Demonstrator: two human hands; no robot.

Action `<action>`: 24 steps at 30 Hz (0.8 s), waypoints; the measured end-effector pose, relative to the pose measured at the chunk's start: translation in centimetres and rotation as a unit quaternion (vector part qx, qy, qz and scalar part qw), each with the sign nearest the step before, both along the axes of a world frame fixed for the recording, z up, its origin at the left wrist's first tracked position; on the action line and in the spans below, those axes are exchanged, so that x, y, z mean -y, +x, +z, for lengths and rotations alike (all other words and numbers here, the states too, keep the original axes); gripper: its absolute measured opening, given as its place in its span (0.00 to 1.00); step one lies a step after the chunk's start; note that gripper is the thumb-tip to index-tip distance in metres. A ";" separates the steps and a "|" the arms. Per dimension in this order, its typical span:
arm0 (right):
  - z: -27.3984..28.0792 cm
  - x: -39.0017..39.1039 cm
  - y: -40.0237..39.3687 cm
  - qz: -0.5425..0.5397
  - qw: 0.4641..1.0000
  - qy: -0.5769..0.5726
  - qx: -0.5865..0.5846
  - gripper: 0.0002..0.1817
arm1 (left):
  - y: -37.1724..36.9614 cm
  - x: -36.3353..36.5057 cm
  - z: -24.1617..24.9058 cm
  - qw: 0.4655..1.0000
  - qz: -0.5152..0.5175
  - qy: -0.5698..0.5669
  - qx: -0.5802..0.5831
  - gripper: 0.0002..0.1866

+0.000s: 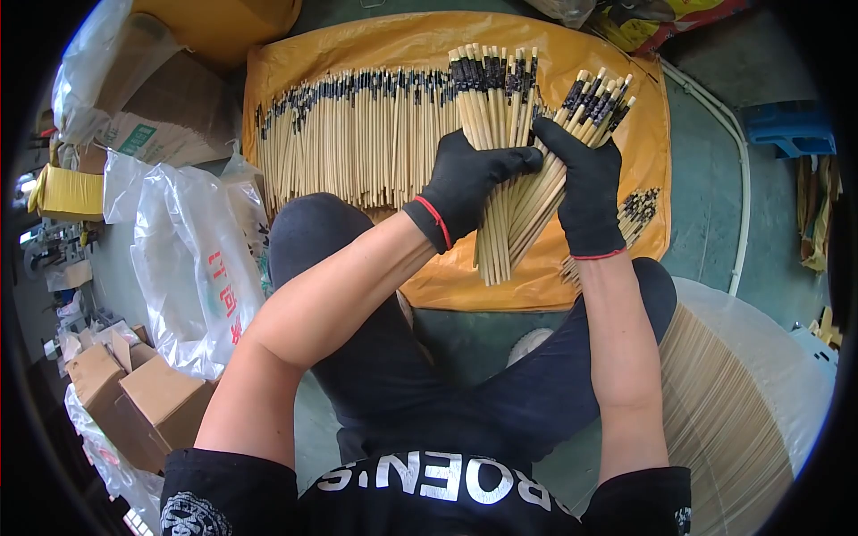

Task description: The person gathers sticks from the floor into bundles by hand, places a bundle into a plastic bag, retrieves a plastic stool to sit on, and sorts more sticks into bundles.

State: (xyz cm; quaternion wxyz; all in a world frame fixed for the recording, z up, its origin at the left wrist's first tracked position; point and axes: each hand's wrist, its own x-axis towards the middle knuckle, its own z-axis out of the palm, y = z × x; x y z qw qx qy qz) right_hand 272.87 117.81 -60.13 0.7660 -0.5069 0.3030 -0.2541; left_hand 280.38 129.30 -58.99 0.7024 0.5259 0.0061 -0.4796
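My left hand (469, 183), in a black glove with a red cuff edge, is closed round a bundle of light wooden chopsticks (494, 116) with black patterned bands near their upper ends. My right hand (592, 188), gloved the same way, grips a second bundle of chopsticks (536, 210) that slants up to the right. The two bundles cross or touch between my hands; their exact contact is partly hidden by the gloves. Beyond my left hand, a wide row of similar chopsticks (357, 143) lies on an orange-yellow sheet (438, 295).
A smaller pile of chopsticks (636, 214) lies right of my right hand. Many plain sticks fill a plastic-wrapped bundle (724, 402) at lower right. Plastic bags (183, 259) and cardboard boxes (165, 393) stand on the left. A blue stool (791, 129) is at far right.
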 end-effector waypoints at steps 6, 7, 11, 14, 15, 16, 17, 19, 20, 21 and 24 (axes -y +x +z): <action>0.2 0.8 -0.2 0.038 0.997 0.065 0.007 0.10 | -0.1 0.2 -0.2 0.998 -0.029 -0.054 -0.007 0.11; 0.0 0.9 -0.3 0.042 0.994 0.097 0.012 0.10 | -0.2 0.2 -0.3 0.999 -0.018 -0.046 -0.016 0.11; -0.3 0.6 -0.4 0.054 0.993 0.098 0.026 0.10 | 0.2 0.3 -0.5 0.999 -0.029 -0.018 -0.039 0.11; -0.6 0.4 -0.2 0.043 0.989 0.137 0.020 0.10 | 0.3 0.4 -1.1 0.998 -0.035 0.021 -0.048 0.09; -0.6 0.4 -0.2 0.043 0.989 0.137 0.019 0.10 | 0.3 0.4 -1.2 0.998 -0.035 0.021 -0.048 0.09; -0.5 0.4 -0.2 0.046 0.991 0.128 0.018 0.10 | 0.3 0.3 -1.3 0.998 -0.042 0.027 -0.036 0.09; -0.5 0.4 -0.2 0.050 0.992 0.118 0.016 0.10 | 0.2 0.3 -1.4 0.998 -0.050 0.033 -0.024 0.09; -0.2 0.0 -0.2 0.034 0.994 0.103 0.020 0.10 | -0.1 0.4 -1.3 0.999 -0.041 0.013 -0.019 0.08; -0.1 -0.2 -0.1 0.019 0.996 0.087 0.024 0.10 | -0.2 0.3 -1.3 0.999 -0.032 -0.007 -0.014 0.08; -0.2 -0.2 -0.1 0.020 0.996 0.087 0.024 0.10 | -0.1 0.1 -1.4 0.999 -0.031 -0.008 -0.014 0.08; -0.4 -0.2 -0.1 -0.001 0.998 0.057 0.021 0.10 | 0.1 -0.4 -2.3 0.976 -0.090 -0.031 0.196 0.07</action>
